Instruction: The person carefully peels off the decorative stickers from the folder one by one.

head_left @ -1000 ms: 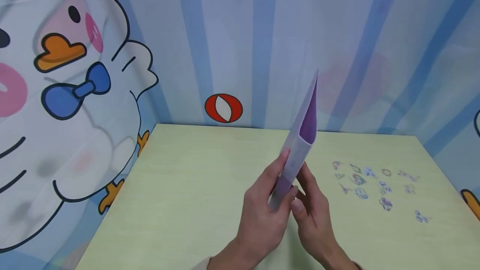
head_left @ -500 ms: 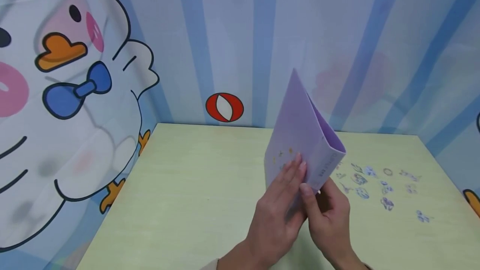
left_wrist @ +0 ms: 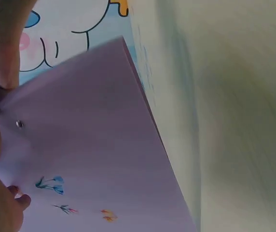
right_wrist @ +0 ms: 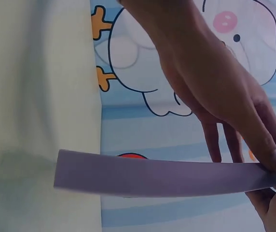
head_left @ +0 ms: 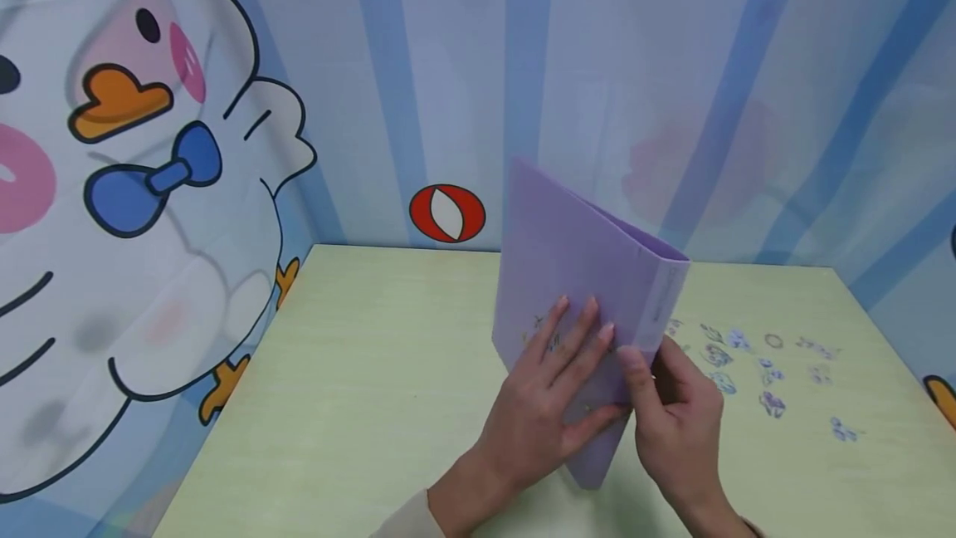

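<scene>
Both hands are at a purple folder with a broad spine, held up over the table in a slanted, upright pose. Its covers stand slightly apart at the top. My left hand lies across the front cover, fingers spread and straight, the thumb toward the spine. My right hand pinches the spine edge, thumb in front and fingers behind. In the left wrist view, small flower pictures and a metal rivet show on the cover. The right wrist view shows the spine edge-on.
Several small purple and blue flower stickers lie scattered on the right of the pale table. Behind the table hangs a blue-striped cloth backdrop with cartoon ducks and a red ball.
The folder has turned from nearly edge-on so its front cover faces me. My left hand has shifted from gripping its edge to lying flat on the cover; my right hand moved rightward with the spine.
</scene>
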A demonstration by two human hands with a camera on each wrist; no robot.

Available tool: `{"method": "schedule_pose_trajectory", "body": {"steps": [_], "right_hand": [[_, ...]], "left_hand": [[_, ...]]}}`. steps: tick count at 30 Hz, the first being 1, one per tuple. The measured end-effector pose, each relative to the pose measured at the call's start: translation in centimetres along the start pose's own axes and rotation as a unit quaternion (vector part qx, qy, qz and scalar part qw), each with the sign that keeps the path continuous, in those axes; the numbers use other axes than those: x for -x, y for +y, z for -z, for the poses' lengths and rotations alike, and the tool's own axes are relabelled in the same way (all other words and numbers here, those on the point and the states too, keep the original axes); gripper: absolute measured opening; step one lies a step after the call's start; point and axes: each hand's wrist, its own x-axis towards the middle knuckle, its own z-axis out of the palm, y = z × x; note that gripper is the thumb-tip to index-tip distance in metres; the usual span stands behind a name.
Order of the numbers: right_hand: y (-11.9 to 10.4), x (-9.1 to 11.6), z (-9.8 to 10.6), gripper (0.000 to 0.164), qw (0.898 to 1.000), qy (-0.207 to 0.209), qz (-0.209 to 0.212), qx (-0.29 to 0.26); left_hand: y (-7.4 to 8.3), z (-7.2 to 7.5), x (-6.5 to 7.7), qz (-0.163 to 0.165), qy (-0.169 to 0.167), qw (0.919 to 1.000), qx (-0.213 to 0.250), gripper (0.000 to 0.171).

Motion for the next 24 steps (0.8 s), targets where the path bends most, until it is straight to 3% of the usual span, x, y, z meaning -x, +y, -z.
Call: {"method": "schedule_pose_trajectory", "body": {"steps": [6, 10, 14, 18, 24], "right_hand": [[0.2, -1.0, 0.8, 0.033, 0.999, 0.029, -0.013, 0.02], [0.9, -1.8, 1.2, 0.029, 0.998, 0.051, -0.026, -0.002], [2.0, -2.4, 1.5, 0.024, 0.996, 0.073, -0.044, -0.027], [3.3, -2.7, 1.6, 0.023, 0.996, 0.079, -0.046, 0.018], [5.2, -3.0, 1.6, 0.022, 0.991, 0.085, -0.072, 0.069]], "left_hand": [[-1.0, -0.5, -0.2, -0.039, -0.003, 0.998, -0.051, 0.093], [-1.7, -0.9, -0.1, -0.039, -0.027, 0.9941, -0.098, 0.099], [-2.7, -1.1, 0.3, 0.014, -0.061, 0.9921, -0.108, 0.111], [-3.7, -0.9, 0.8, 0.079, -0.099, 0.9847, -0.12, 0.122], [-4.5, -1.3, 1.5, 0.11, -0.137, 0.9768, -0.123, 0.122]]}}
